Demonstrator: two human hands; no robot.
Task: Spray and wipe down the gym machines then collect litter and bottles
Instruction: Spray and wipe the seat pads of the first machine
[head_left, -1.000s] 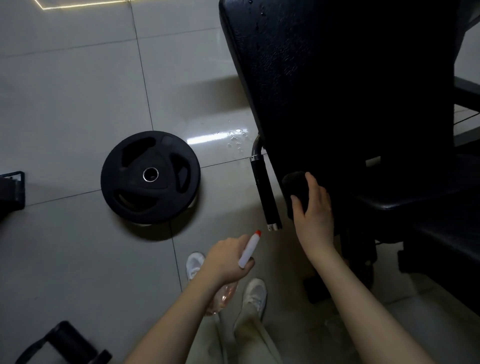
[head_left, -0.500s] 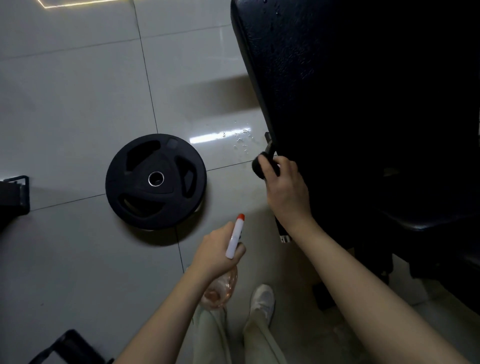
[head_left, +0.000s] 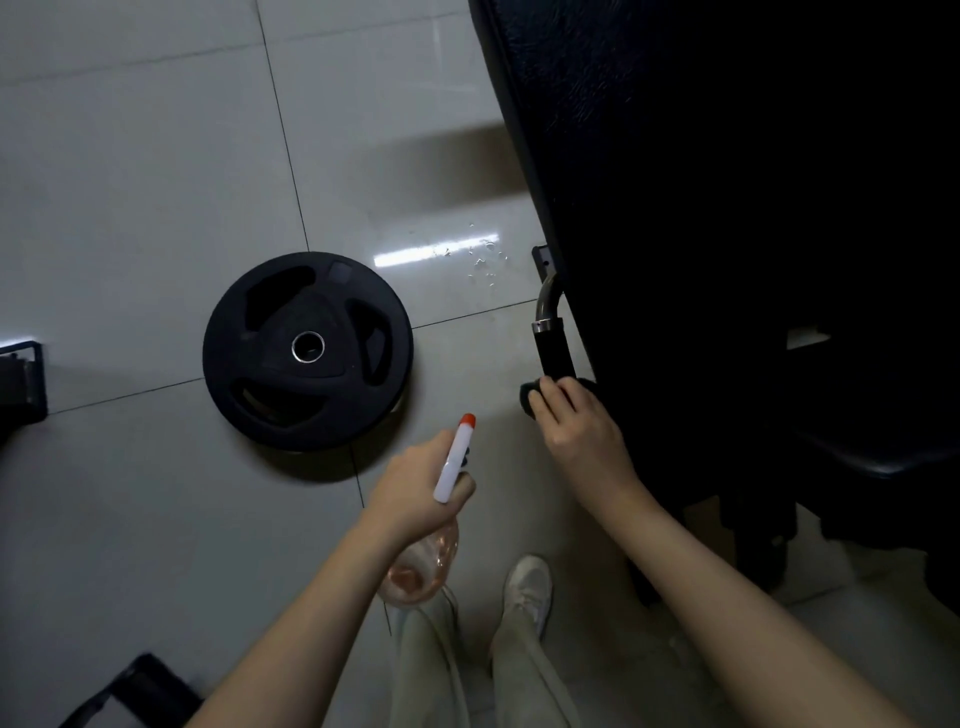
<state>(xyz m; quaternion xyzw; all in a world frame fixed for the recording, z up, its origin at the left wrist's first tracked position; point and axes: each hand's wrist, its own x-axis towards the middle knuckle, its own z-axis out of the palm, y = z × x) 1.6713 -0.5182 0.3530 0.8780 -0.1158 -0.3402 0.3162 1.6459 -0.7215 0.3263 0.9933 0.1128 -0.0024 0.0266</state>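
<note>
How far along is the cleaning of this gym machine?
Spraying looks done here: droplets lie on the floor by the machine. In hand: the right hand grips a dark cloth around the handle at its lower end, while the left hand holds the spray bottle. Left: collecting litter and bottles; none shows in this view.

Black cloth (head_left: 529, 397) at handle (head_left: 555, 351) lower end; spray bottle (head_left: 453, 462) tilted.

glossy floor tiles (head_left: 156, 156), matt weight plate (head_left: 270, 374)

one plate (head_left: 307, 351), one bottle (head_left: 454, 460), one cloth (head_left: 529, 398)
</note>
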